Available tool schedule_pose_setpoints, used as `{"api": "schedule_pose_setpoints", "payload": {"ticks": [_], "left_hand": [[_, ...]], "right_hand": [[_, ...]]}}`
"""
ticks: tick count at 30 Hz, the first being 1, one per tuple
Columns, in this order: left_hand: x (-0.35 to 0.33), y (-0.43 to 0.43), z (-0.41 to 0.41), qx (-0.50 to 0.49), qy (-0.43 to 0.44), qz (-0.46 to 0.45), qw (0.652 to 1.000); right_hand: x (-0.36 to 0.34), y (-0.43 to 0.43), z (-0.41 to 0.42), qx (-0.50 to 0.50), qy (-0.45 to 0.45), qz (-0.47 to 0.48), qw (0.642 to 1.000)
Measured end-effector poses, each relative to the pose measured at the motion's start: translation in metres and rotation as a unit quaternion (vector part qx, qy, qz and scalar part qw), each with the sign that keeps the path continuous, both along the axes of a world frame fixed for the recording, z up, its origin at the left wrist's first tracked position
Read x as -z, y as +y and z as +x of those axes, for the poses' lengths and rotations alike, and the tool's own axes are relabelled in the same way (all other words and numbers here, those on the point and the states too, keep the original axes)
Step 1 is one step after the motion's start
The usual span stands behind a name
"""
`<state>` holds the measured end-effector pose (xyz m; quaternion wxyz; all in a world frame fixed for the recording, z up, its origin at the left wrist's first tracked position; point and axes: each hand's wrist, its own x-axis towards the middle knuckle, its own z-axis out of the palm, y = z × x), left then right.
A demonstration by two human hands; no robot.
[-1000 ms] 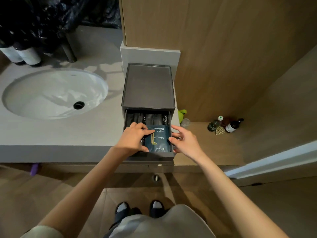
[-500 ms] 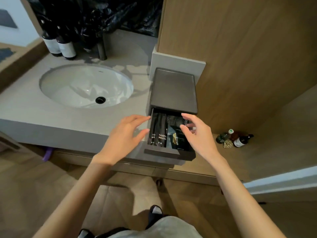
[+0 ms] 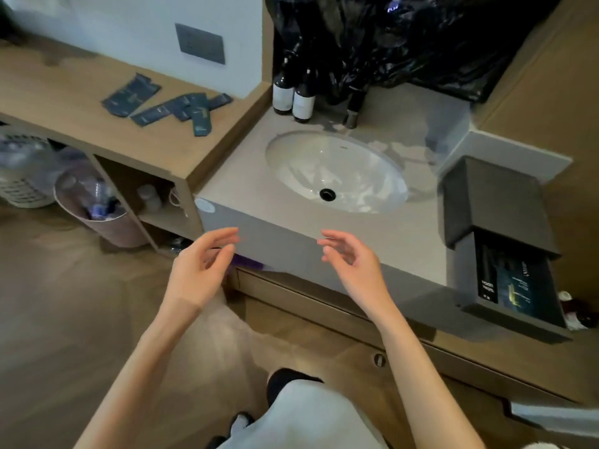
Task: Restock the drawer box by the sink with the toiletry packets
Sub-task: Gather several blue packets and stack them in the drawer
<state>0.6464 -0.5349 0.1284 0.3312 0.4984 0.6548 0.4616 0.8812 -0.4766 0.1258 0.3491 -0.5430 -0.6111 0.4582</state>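
The dark drawer box (image 3: pixel 492 202) stands at the right end of the sink counter, its drawer (image 3: pixel 515 315) pulled out with dark blue and black packets (image 3: pixel 515 286) lying inside. Several more dark blue toiletry packets (image 3: pixel 181 106) are scattered on the wooden shelf at the upper left. My left hand (image 3: pixel 201 270) and my right hand (image 3: pixel 353 264) hover empty in front of the counter's front edge, fingers apart, well left of the drawer.
A white oval sink (image 3: pixel 337 171) sits in the grey counter (image 3: pixel 246 196). Two dark bottles (image 3: pixel 295 92) and a tap stand behind it under black plastic bags (image 3: pixel 405 37). A bin (image 3: pixel 97 209) stands on the floor under the wooden shelf (image 3: pixel 107 137).
Both hands have left the drawer and moved left, empty. The packet stays in the drawer. My view has swung left, bringing the wooden shelf with loose packets into sight.
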Motion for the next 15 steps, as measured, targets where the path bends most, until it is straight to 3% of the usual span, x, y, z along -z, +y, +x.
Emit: {"api": "schedule_pose_setpoints", "payload": {"ticks": [7, 15], "left_hand": [[0.002, 0.019, -0.132, -0.057, 0.015, 0.012, 0.998], [0.01, 0.131, -0.278, -0.044, 0.036, 0.006, 0.998]], "right_hand": [[-0.006, 0.051, -0.14, -0.062, 0.005, -0.005, 0.998], [0.005, 0.159, -0.297, -0.091, 0.014, 0.026, 0.995]]}}
